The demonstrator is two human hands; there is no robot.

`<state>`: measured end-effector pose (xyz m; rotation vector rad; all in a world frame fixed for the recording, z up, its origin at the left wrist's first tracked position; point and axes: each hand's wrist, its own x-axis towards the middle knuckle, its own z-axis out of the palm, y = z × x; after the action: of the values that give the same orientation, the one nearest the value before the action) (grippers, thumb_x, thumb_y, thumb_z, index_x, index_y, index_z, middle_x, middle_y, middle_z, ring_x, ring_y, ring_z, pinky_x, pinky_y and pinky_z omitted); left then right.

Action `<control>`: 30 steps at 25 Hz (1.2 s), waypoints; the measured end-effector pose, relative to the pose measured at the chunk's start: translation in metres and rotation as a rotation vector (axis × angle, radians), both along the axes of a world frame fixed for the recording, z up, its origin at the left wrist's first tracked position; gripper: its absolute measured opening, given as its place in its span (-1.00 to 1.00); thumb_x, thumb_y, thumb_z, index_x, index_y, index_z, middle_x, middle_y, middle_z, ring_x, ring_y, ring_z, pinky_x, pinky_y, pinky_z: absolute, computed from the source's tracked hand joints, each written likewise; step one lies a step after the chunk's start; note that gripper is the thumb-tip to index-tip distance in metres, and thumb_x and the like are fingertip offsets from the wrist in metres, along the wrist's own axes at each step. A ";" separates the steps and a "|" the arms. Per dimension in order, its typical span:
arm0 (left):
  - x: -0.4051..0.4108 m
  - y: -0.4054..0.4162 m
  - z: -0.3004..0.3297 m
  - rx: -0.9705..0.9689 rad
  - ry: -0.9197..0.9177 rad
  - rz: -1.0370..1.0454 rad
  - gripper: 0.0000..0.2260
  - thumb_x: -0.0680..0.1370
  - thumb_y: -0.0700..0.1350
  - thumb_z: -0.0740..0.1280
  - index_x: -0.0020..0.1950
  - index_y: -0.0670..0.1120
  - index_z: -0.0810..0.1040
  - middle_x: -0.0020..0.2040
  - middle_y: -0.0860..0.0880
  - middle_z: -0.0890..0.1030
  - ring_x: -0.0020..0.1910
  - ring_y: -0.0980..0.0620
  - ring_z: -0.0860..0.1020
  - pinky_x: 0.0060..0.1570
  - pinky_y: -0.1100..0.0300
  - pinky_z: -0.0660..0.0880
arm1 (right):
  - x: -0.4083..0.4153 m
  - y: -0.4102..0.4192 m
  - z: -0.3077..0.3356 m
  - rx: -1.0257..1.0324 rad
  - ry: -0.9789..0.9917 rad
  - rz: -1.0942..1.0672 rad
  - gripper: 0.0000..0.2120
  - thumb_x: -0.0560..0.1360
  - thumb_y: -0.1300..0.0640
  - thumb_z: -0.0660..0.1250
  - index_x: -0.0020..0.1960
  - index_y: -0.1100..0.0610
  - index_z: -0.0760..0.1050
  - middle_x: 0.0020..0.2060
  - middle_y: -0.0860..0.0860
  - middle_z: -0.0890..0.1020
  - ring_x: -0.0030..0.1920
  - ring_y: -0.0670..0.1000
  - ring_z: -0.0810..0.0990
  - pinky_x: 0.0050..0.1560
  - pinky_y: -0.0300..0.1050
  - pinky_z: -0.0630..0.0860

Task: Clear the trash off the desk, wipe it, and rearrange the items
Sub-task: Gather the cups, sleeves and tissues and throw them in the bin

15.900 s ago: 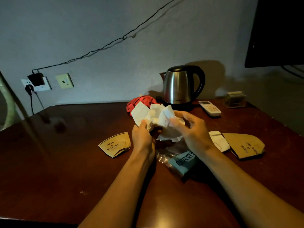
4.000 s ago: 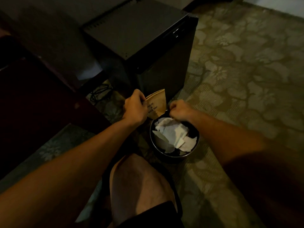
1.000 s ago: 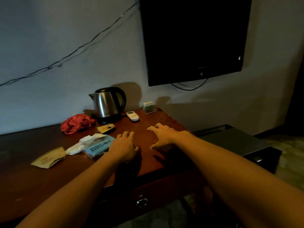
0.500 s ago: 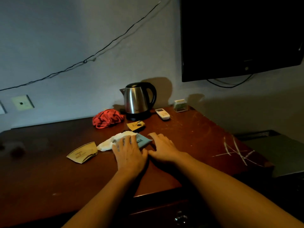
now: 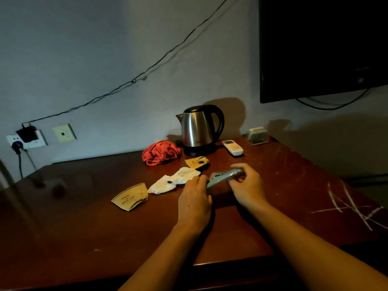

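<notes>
Both hands hold the light-blue packet (image 5: 223, 177) just above the counter (image 5: 84, 217): left hand (image 5: 195, 201) at its near-left end, right hand (image 5: 246, 185) at its far-right end. Lift it level, then collect the crumpled tissue (image 5: 174, 180) and paper sleeve (image 5: 130, 196) lying to its left.

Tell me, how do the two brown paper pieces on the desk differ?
The larger paper sleeve lies flat near the desk's front left, its print "HAVE A NICE DAY" readable; the smaller paper piece sits farther back by the kettle, its print too small to read. The larger is a curved fan shape; the smaller looks folded, with a dark bit on top. Both are tan paper, and neither hand touches them.
</notes>
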<state>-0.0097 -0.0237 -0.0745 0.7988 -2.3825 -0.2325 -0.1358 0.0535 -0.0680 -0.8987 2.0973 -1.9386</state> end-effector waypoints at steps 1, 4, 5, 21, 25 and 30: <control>-0.002 -0.001 0.001 -0.049 0.005 -0.009 -0.71 0.56 -0.11 0.33 0.27 0.03 0.43 0.20 0.06 0.46 0.17 0.11 0.41 0.14 0.19 0.46 | -0.001 0.001 0.002 -0.053 -0.075 -0.022 -0.69 0.47 0.23 0.40 0.16 -0.02 0.50 -0.01 -0.05 0.58 -0.05 -0.08 0.57 -0.22 -0.28 0.50; -0.006 -0.009 0.002 -0.094 0.209 0.054 -0.76 0.59 -0.02 0.21 0.22 -0.03 0.49 0.15 0.03 0.43 0.08 0.08 0.42 0.00 0.14 0.53 | -0.004 -0.002 0.000 0.052 -0.070 -0.041 -0.79 0.54 0.02 0.35 0.16 -0.01 0.47 -0.05 -0.08 0.56 -0.01 -0.04 0.57 -0.05 -0.10 0.54; -0.005 -0.012 0.004 -0.023 0.353 0.094 -0.70 0.60 0.09 0.12 0.16 -0.04 0.50 0.09 0.04 0.42 0.00 0.06 0.44 -0.11 0.12 0.55 | -0.003 -0.003 -0.001 0.111 -0.020 -0.023 -0.82 0.57 0.00 0.31 0.14 0.00 0.48 -0.04 -0.07 0.56 -0.01 -0.05 0.56 -0.05 -0.11 0.54; 0.003 -0.063 0.007 0.520 0.901 0.302 -0.93 0.65 0.00 0.18 0.08 0.18 0.32 -0.01 0.09 0.50 -0.01 0.09 0.56 -0.09 0.18 0.56 | 0.023 -0.069 -0.002 0.542 0.929 0.186 -0.46 0.48 -0.20 0.31 0.40 -0.08 0.30 0.35 -0.05 0.32 0.26 0.00 0.38 0.18 -0.14 0.41; 0.004 -0.067 0.008 0.562 1.023 0.332 -0.90 0.64 -0.07 0.25 0.05 0.08 0.34 -0.12 0.15 0.46 -0.14 0.16 0.53 -0.30 0.40 0.45 | 0.020 -0.095 -0.006 0.643 0.958 0.238 -0.44 0.50 -0.22 0.25 0.46 -0.13 0.27 0.45 -0.03 0.26 0.40 0.06 0.23 0.35 -0.03 0.28; 0.002 -0.078 0.000 0.536 0.993 0.371 -0.91 0.61 0.04 0.25 -0.02 0.23 0.36 0.05 0.00 0.57 0.02 0.01 0.59 0.04 -0.08 0.59 | 0.013 -0.106 -0.009 0.590 0.876 0.227 -0.70 0.56 -0.06 0.26 0.26 -0.05 0.56 0.30 -0.05 0.42 0.32 0.05 0.31 0.26 -0.08 0.32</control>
<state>-0.0075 -0.1020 -0.0748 1.0211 -1.2183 -0.8950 -0.1224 -0.0528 -0.0772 -1.9160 2.5700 -0.7413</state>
